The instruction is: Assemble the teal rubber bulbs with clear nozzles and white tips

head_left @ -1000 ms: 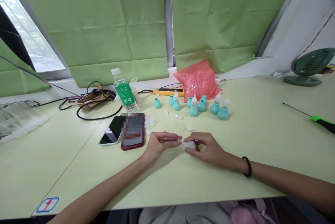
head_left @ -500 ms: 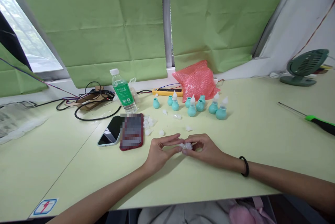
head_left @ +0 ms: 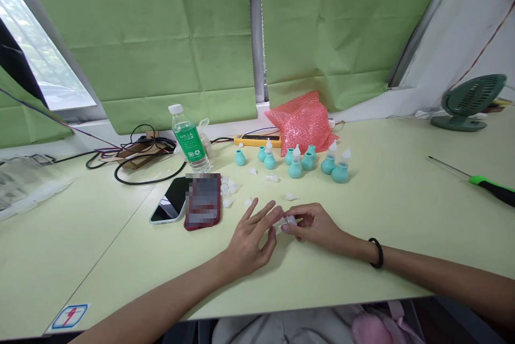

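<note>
Pinched in the fingers of the right hand [head_left: 317,226]: a small clear tube [head_left: 291,220], right of the red phone [head_left: 203,202]. Spread out loose by the tube's left end: the left hand [head_left: 250,244]; touching or just near, cannot tell. Likely step: working on the little tube with both hands. Likely needed: a soft, steady pinch. Lots of bare tabletop [head_left: 402,199] farther right of the phone, with teal bulbs [head_left: 295,170] behind and right. Front edge nearer than the phone.

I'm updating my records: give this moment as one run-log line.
right hand: pinching translucent piece | left hand: spread open beside it | beyond: teal bulbs, some with translucent tips | far right: screwdriver
</note>
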`<action>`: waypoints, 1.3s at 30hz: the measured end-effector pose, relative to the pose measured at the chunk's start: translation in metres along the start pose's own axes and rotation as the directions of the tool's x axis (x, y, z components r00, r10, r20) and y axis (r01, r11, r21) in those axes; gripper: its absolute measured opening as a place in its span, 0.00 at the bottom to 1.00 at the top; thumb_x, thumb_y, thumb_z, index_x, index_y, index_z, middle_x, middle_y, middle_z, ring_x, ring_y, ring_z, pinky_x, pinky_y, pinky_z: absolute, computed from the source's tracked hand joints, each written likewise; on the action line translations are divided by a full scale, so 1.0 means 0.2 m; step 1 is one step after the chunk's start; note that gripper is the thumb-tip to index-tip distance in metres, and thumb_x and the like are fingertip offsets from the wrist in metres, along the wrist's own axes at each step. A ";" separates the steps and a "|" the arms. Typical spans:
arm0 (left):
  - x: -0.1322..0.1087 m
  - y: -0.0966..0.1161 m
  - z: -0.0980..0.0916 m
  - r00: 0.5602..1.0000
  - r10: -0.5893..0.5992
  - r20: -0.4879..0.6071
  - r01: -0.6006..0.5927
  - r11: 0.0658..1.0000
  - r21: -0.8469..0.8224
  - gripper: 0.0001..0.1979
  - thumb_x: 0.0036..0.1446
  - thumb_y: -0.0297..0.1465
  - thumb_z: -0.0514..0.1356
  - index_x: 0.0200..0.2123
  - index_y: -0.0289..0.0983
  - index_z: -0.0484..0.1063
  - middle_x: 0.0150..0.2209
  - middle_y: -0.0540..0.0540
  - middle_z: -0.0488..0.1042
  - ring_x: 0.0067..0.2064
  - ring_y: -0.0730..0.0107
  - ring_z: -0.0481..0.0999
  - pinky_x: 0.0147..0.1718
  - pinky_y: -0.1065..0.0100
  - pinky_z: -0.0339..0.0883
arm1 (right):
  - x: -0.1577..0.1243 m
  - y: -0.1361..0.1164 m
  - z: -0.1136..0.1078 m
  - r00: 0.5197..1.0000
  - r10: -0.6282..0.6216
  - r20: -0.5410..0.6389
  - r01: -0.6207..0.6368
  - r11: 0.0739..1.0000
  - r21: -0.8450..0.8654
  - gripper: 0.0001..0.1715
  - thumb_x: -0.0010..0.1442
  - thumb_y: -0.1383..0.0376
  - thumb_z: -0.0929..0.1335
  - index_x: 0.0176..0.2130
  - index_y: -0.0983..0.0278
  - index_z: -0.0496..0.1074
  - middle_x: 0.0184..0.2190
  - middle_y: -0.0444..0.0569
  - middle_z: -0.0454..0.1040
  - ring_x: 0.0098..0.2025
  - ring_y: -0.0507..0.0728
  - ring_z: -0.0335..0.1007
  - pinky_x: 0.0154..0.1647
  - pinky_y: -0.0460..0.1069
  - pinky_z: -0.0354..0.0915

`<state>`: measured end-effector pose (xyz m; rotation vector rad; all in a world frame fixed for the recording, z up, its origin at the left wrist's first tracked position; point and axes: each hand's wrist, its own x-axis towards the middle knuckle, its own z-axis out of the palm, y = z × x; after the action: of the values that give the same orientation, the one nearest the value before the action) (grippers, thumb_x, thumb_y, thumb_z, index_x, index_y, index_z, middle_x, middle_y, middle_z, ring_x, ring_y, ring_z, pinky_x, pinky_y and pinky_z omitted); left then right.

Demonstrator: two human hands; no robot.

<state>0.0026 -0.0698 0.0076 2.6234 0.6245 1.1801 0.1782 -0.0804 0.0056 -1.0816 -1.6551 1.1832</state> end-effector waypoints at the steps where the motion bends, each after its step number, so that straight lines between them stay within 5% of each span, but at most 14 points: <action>1: 0.00 0.00 0.00 1.000 0.008 0.012 -0.008 1.000 0.010 0.23 0.49 0.19 0.48 0.50 0.37 0.56 0.45 0.45 0.68 0.52 0.65 0.59 0.54 0.54 0.44 | 0.00 0.00 0.00 1.000 0.001 0.004 -0.001 1.000 0.002 0.17 0.45 0.57 0.67 0.29 0.70 0.70 0.21 0.45 0.65 0.20 0.45 0.57 0.18 0.41 0.61; 7: 0.00 0.01 -0.02 0.999 -0.010 0.050 0.013 0.998 -0.055 0.29 0.49 0.18 0.48 0.55 0.37 0.43 0.47 0.42 0.66 0.49 0.68 0.65 0.51 0.61 0.53 | 0.00 -0.02 0.00 1.000 -0.013 -0.001 0.013 1.000 0.023 0.17 0.42 0.57 0.69 0.28 0.69 0.70 0.21 0.44 0.65 0.19 0.46 0.58 0.17 0.41 0.62; 13: -0.02 0.04 -0.02 1.000 0.002 0.023 0.000 0.997 -0.075 0.26 0.49 0.18 0.48 0.52 0.38 0.49 0.48 0.42 0.65 0.51 0.66 0.61 0.48 0.64 0.56 | 0.00 -0.04 -0.01 0.999 -0.036 -0.004 0.036 0.999 0.001 0.14 0.43 0.58 0.69 0.27 0.68 0.71 0.19 0.43 0.65 0.18 0.45 0.59 0.17 0.41 0.63; 16: -0.01 0.06 -0.02 0.993 -0.109 0.054 0.119 0.963 -0.244 0.23 0.49 0.19 0.50 0.49 0.38 0.51 0.47 0.41 0.66 0.51 0.66 0.62 0.48 0.64 0.57 | 0.00 -0.03 -0.02 0.998 -0.059 0.022 0.060 0.998 -0.021 0.15 0.44 0.58 0.68 0.27 0.69 0.71 0.21 0.44 0.66 0.19 0.46 0.59 0.18 0.41 0.64; 18: 0.01 0.05 -0.04 0.959 -0.260 0.118 0.285 0.857 -0.430 0.21 0.50 0.22 0.52 0.47 0.38 0.51 0.45 0.41 0.68 0.50 0.65 0.63 0.48 0.62 0.55 | -0.01 -0.04 -0.02 0.996 -0.086 0.023 0.087 0.994 -0.062 0.16 0.46 0.57 0.66 0.28 0.69 0.71 0.23 0.46 0.67 0.19 0.46 0.60 0.18 0.42 0.64; 21: 0.05 0.04 -0.06 0.861 -0.453 0.231 0.474 0.550 -0.688 0.18 0.50 0.27 0.55 0.44 0.38 0.52 0.38 0.41 0.73 0.48 0.62 0.66 0.48 0.59 0.55 | -0.01 -0.05 -0.02 0.976 -0.216 -0.020 0.208 0.958 -0.195 0.14 0.49 0.59 0.65 0.30 0.68 0.71 0.25 0.47 0.68 0.24 0.49 0.64 0.21 0.43 0.65; 23: 0.07 0.04 -0.07 0.807 -0.533 0.254 0.498 0.385 -0.777 0.19 0.49 0.29 0.57 0.43 0.39 0.53 0.37 0.42 0.73 0.46 0.61 0.67 0.46 0.59 0.57 | -0.01 -0.06 -0.02 0.938 -0.344 -0.042 0.315 0.897 -0.309 0.12 0.49 0.61 0.65 0.32 0.67 0.71 0.25 0.48 0.69 0.26 0.50 0.64 0.25 0.44 0.65; 26: 0.09 0.04 -0.07 0.757 -0.593 0.276 0.517 0.285 -0.807 0.20 0.45 0.30 0.60 0.42 0.38 0.57 0.40 0.41 0.72 0.45 0.61 0.68 0.43 0.61 0.60 | -0.01 -0.07 -0.02 0.874 -0.485 -0.031 0.422 0.789 -0.447 0.12 0.50 0.63 0.65 0.36 0.65 0.70 0.25 0.47 0.68 0.27 0.50 0.63 0.28 0.46 0.64; 33: 0.08 0.02 -0.03 0.702 -0.519 0.488 0.680 0.283 -0.677 0.17 0.40 0.32 0.63 0.36 0.31 0.67 0.27 0.45 0.71 0.28 0.71 0.70 0.28 0.70 0.64 | -0.01 -0.05 -0.03 0.788 -0.611 0.076 0.564 0.668 -0.485 0.14 0.51 0.67 0.65 0.41 0.61 0.68 0.28 0.47 0.64 0.31 0.51 0.60 0.29 0.46 0.62; 39: 0.06 0.01 -0.02 0.765 -0.472 0.437 0.628 0.399 -0.668 0.14 0.40 0.31 0.63 0.33 0.32 0.70 0.27 0.46 0.69 0.28 0.74 0.66 0.26 0.73 0.63 | -0.02 -0.08 -0.03 0.782 -0.608 0.138 0.588 0.645 -0.488 0.14 0.53 0.68 0.63 0.41 0.61 0.68 0.29 0.47 0.63 0.32 0.50 0.60 0.29 0.45 0.62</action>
<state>0.0074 -0.0664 0.0188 1.5175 0.6567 0.7178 0.1826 -0.0862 0.0219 -0.7211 -2.1314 0.2784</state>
